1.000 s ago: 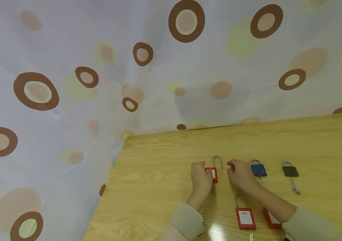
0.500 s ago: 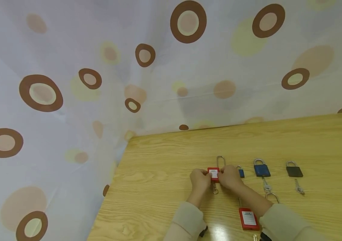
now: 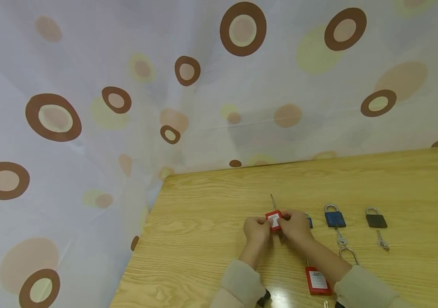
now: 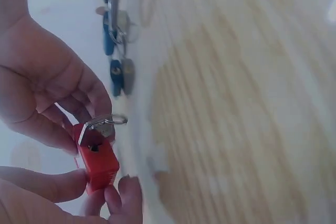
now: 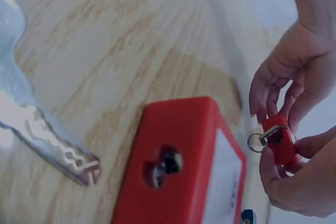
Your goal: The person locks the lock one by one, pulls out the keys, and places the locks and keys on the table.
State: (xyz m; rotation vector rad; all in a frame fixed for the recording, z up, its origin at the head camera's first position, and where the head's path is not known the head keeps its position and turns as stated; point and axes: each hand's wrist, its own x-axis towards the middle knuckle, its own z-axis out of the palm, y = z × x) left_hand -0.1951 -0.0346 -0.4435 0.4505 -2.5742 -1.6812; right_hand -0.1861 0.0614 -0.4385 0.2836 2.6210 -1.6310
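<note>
Both hands hold one small red padlock (image 3: 274,220) with a white label, raised in front of the person. My left hand (image 3: 255,232) grips its left side, thumb over the label. From the other side my right hand (image 3: 295,226) pinches it between thumb and fingers. The padlock's thin shackle (image 3: 273,202) points away and shows nearly edge-on. At the keyhole end a silver key (image 4: 100,129) with a ring stands out, its ring (image 5: 255,142) hanging to one side. The fingers behind the padlock are partly hidden in the head view.
A blue padlock (image 3: 335,219) and a black padlock (image 3: 376,220) lie to the right, with keys (image 3: 341,237) below them. A smaller blue padlock (image 3: 309,221) is partly behind the right hand. Another red padlock (image 3: 317,280) lies under the right forearm, near a loose key (image 5: 47,129).
The right hand has come left and joined the left hand on the red padlock. Since half a second ago the padlock has turned, its shackle going from face-on to nearly edge-on.
</note>
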